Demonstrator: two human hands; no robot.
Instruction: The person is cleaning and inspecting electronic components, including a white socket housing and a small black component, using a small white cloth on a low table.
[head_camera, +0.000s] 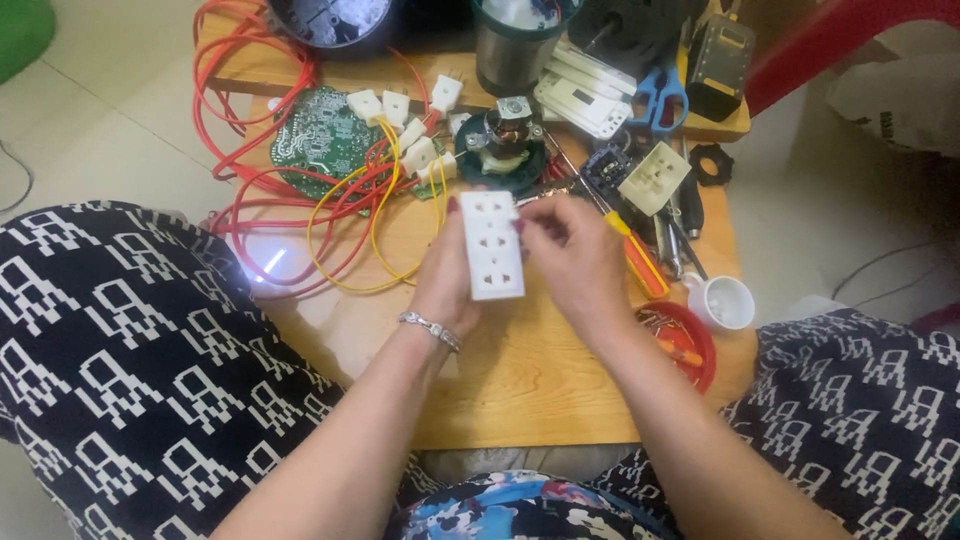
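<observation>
A white rectangular socket plate (492, 246) with several sets of plug holes is held upright over the low wooden table (520, 390). My left hand (445, 275) grips it from behind along its left edge; a silver bracelet circles that wrist. My right hand (575, 250) pinches the plate's upper right corner with its fingertips. Both hands hover above the table's middle.
A green circuit board (322, 135) with red and yellow wires and white connectors lies at the back left. Farther back are a small motor (503, 140), blue-handled scissors (657, 98), a beige socket (654, 177) and an orange-handled screwdriver (640, 262). A red dish (682, 340) and white cup (722, 302) sit right.
</observation>
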